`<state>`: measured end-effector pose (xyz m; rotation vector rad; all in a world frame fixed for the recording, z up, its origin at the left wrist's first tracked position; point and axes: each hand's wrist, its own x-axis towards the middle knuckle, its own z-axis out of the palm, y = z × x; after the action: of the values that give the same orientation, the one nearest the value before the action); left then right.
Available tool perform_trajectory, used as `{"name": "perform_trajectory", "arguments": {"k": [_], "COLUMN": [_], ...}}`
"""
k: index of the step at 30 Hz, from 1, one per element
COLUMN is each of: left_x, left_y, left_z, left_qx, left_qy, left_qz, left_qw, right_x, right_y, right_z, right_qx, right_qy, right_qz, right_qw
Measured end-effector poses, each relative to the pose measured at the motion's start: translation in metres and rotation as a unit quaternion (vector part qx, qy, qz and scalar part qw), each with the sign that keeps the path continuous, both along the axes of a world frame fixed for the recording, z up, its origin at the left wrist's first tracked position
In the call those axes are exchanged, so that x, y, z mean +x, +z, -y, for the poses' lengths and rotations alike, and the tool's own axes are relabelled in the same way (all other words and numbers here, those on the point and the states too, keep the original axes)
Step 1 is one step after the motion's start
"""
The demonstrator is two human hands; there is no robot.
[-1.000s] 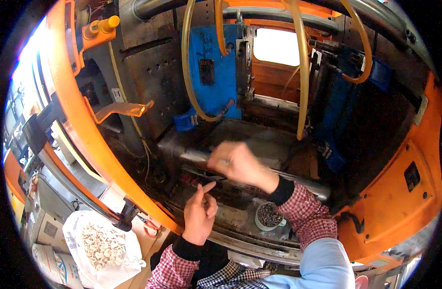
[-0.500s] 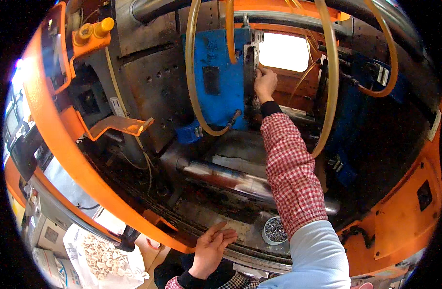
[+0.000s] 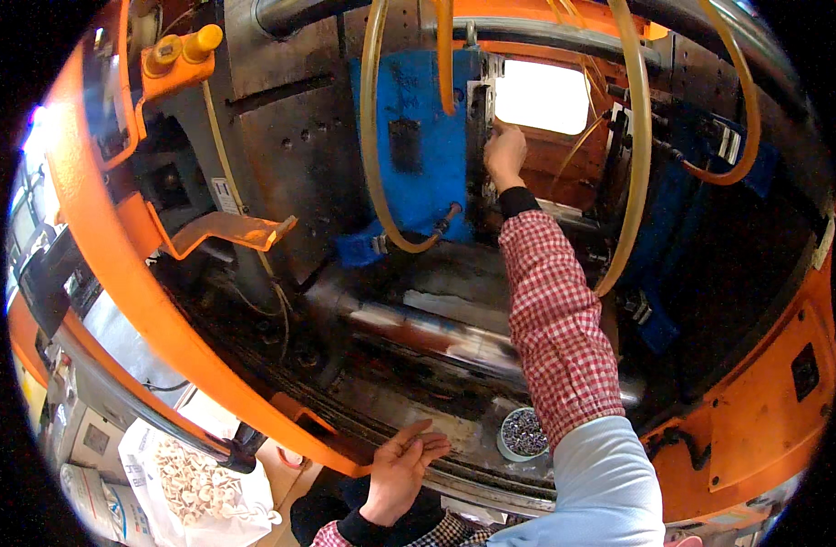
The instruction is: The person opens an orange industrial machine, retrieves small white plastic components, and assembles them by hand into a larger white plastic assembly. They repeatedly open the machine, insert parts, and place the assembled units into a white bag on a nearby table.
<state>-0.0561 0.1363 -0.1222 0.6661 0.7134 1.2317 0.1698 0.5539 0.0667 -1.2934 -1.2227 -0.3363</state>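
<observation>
My right hand point(image 3: 506, 157) reaches deep into the machine, its fingers curled against the right-hand face of a blue mould block point(image 3: 427, 150). Whatever its fingertips pinch is hidden. Low in the middle, my left hand point(image 3: 398, 474) is half turned up with its fingers stretched out, close to the machine's front ledge point(image 3: 454, 428). I make out nothing held in it. A round tub point(image 3: 523, 434) full of small metal pieces stands on that ledge, beside my right forearm.
Clear yellowish hoses point(image 3: 638, 146) loop down on both sides of my right arm. A thick steel bar point(image 3: 427, 335) crosses below it. At left are an orange guard frame point(image 3: 117, 264) and a bent orange bracket point(image 3: 231, 232). A white bag point(image 3: 194, 483) of small beige parts sits lower left.
My right hand stays at the mould face, its fingers drawn in a little more. My left hand keeps its place. The whole view has shifted slightly.
</observation>
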Motion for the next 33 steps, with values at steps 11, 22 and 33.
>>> {"name": "perform_trajectory", "arguments": {"k": [11, 22, 33], "left_x": [0.001, 0.012, 0.001], "left_y": [0.012, 0.039, 0.048], "left_z": [0.011, 0.000, -0.007], "left_qx": [0.089, 0.071, 0.106], "left_qy": [0.001, 0.094, 0.041], "left_qz": [-0.084, 0.030, 0.091], "left_qw": [0.992, 0.993, 0.989], "right_x": [-0.016, -0.091, -0.086], "right_y": [0.009, -0.073, -0.090], "right_z": [0.086, 0.346, 0.350], "right_qx": [-0.079, -0.275, -0.132], "right_qy": [-0.023, 0.543, 0.553], "right_qz": [0.158, 0.320, 0.284], "right_qw": [0.984, 0.726, 0.772]}}
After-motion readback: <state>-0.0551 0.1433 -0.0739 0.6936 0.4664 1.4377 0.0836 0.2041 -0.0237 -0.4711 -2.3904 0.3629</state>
